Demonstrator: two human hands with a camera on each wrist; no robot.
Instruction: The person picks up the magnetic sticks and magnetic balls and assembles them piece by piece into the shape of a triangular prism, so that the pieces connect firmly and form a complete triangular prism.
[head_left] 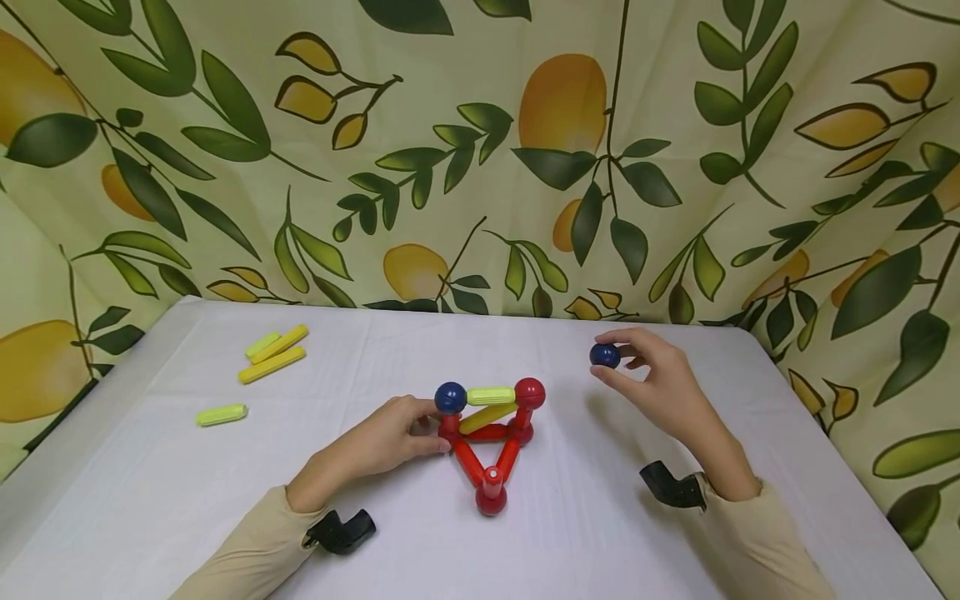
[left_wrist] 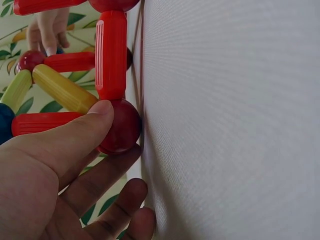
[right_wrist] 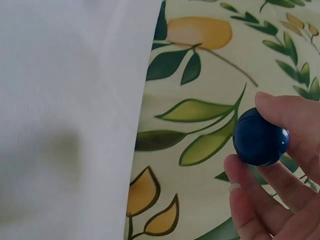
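Note:
A frame of ball-and-rod toy pieces stands on the table, with red rods (head_left: 468, 462) joining red balls (head_left: 491, 499) in a triangle at its base. On top, a short lime rod (head_left: 491, 396) links a blue ball (head_left: 451, 397) to a red ball (head_left: 529, 392), and a yellow rod (head_left: 488, 417) slants below it. My left hand (head_left: 390, 433) pinches the lower left red ball (left_wrist: 121, 127) between thumb and fingers. Off to the right, my right hand (head_left: 651, 379) holds a loose blue ball (right_wrist: 260, 137) in its fingertips, above the table.
Two yellow rods (head_left: 272, 365) and a lime rod (head_left: 262, 344) lie together at the table's back left. Another lime rod (head_left: 222, 415) lies nearer. A leaf-and-fruit patterned curtain (head_left: 480, 167) hangs behind the white tablecloth (head_left: 600, 533). Black wrist cameras (head_left: 341, 533) are strapped on both sleeves.

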